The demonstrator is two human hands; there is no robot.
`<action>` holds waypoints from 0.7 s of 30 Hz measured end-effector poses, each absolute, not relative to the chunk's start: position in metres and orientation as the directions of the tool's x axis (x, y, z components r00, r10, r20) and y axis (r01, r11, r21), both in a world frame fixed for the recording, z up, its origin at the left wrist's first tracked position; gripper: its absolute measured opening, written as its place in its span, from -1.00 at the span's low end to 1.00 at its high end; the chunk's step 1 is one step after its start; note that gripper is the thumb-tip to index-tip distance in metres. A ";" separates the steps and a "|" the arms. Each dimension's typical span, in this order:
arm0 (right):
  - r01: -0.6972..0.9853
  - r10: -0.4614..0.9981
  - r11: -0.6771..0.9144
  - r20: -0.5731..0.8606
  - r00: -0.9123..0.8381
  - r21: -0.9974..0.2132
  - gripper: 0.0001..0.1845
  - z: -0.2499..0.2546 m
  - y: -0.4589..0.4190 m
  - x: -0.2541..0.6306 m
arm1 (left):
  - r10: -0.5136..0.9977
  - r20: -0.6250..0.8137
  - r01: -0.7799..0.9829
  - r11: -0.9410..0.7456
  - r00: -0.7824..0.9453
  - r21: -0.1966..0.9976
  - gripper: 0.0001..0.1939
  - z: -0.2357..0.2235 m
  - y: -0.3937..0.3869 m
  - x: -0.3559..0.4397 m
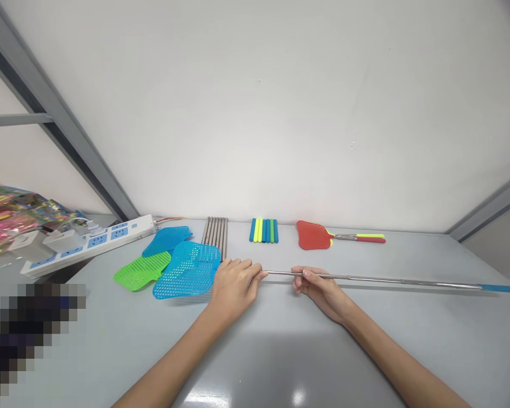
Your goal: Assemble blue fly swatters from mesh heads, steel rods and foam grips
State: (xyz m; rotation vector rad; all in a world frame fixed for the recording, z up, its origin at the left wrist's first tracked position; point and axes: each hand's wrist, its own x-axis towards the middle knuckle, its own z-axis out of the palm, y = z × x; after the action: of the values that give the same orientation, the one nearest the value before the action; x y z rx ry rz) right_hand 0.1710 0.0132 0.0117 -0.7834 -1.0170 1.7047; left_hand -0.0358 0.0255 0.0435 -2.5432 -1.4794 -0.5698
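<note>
A blue fly swatter with a long, drawn-out metal rod is held level above the table by both hands. My left hand is closed around the rod right by the mesh head, hiding the joint. Farther along, my right hand pinches the rod between thumb and fingers. The rod runs on to the right and ends in a blue grip. Beside the held head lie a loose blue swatter head and a green swatter head. Several bare metal rods lie in a row behind my left hand.
Several blue, yellow and green grip sleeves lie side by side near the wall. Swatters with a red head on top lie collapsed to their right. A white power strip with plugs sits at the left edge, near plastic-wrapped items.
</note>
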 end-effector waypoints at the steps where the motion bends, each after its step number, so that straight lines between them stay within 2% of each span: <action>1: -0.408 0.943 -0.185 -0.045 -0.330 -0.894 -0.76 0.012 0.013 0.171 | 0.807 0.389 0.862 -0.504 0.444 0.061 -0.67 0.044 0.025 -0.036; 21: -0.414 0.938 -0.207 -0.059 -0.343 -0.886 -0.76 0.013 0.009 0.165 | 0.800 0.384 0.856 -0.516 0.461 0.046 -0.67 0.044 0.020 -0.032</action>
State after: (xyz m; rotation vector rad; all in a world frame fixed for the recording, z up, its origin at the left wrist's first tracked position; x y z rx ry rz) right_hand 0.1650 0.0095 0.0128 -0.7773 -1.0045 1.7316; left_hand -0.0317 0.0200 0.0443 -2.5516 -1.4571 -0.5445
